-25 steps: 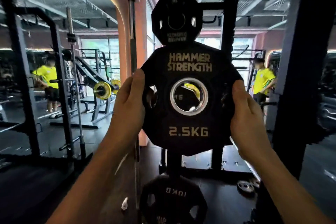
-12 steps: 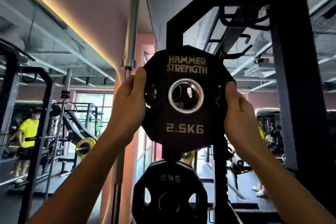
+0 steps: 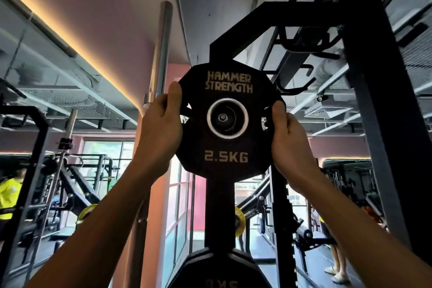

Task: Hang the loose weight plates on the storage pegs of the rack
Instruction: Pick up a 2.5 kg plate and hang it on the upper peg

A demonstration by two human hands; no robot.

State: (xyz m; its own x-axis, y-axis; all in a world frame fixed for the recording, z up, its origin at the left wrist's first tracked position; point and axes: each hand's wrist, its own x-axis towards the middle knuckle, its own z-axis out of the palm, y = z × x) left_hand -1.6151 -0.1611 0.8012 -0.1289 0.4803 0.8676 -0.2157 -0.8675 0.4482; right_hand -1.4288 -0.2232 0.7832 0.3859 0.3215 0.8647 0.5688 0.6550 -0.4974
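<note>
1. Left hand (image 3: 161, 124) grip: thumb up over the rim, fingers curled behind, clamped on the left edge of the black twelve-sided rubber 2.5KG weight plate (image 3: 228, 163).
2. Right hand (image 3: 288, 140) grip: same clamp on the plate's right edge; neither hand nearer, plate centred between them.
3. Plate held upright overhead, face toward the camera, flat against the black steel rack upright (image 3: 219, 213).
4. Black round storage peg end (image 3: 222, 117) shows inside the plate's steel-ringed bore, roughly centred; peg axis points at the camera.
5. Judgement: plate looks lined up on the peg; seating depth can't be told.
6. Another black plate (image 3: 222, 271) hangs below on the same upright.
</note>
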